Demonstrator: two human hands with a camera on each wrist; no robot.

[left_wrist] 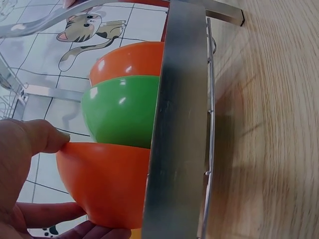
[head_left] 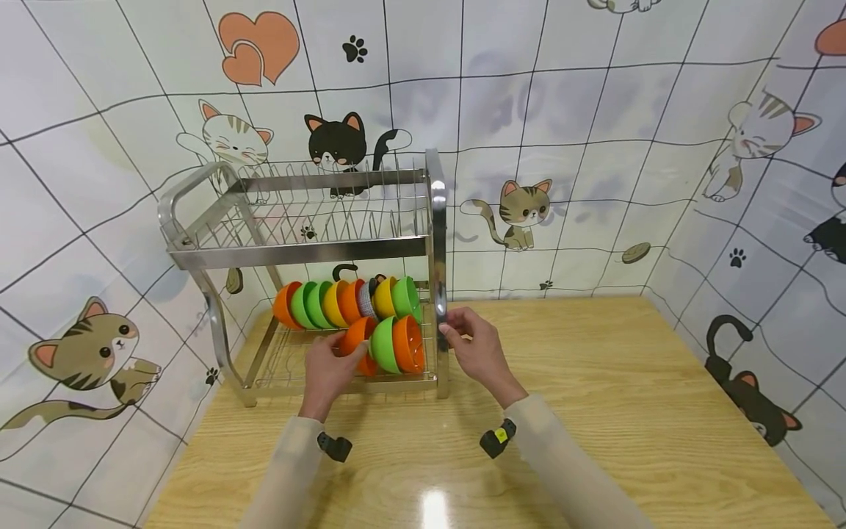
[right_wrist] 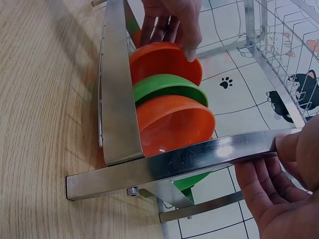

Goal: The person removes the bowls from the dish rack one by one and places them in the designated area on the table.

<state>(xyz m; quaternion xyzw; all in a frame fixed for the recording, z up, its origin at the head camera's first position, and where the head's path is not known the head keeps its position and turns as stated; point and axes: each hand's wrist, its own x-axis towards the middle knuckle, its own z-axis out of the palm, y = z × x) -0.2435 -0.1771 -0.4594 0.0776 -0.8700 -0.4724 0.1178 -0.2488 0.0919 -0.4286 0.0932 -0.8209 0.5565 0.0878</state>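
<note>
A steel two-tier dish rack (head_left: 304,253) stands on the wooden table (head_left: 595,382). At the front of its lower tier three bowls stand on edge: orange (head_left: 353,339), green (head_left: 382,344) and orange (head_left: 410,343). My left hand (head_left: 327,371) grips the leftmost orange bowl (left_wrist: 107,181), thumb on its rim and fingers under it. The green bowl (left_wrist: 122,114) sits right against it. My right hand (head_left: 472,353) is curled round the rack's front right post (right_wrist: 199,157). In the right wrist view, the left hand (right_wrist: 172,22) holds the far orange bowl (right_wrist: 164,62).
Behind the front three, a row of several orange, green and yellow bowls (head_left: 344,301) fills the lower tier. The upper wire tier (head_left: 317,213) holds nothing. Tiled walls with cat pictures close in on the left, back and right. The table stretches out to the right of the rack.
</note>
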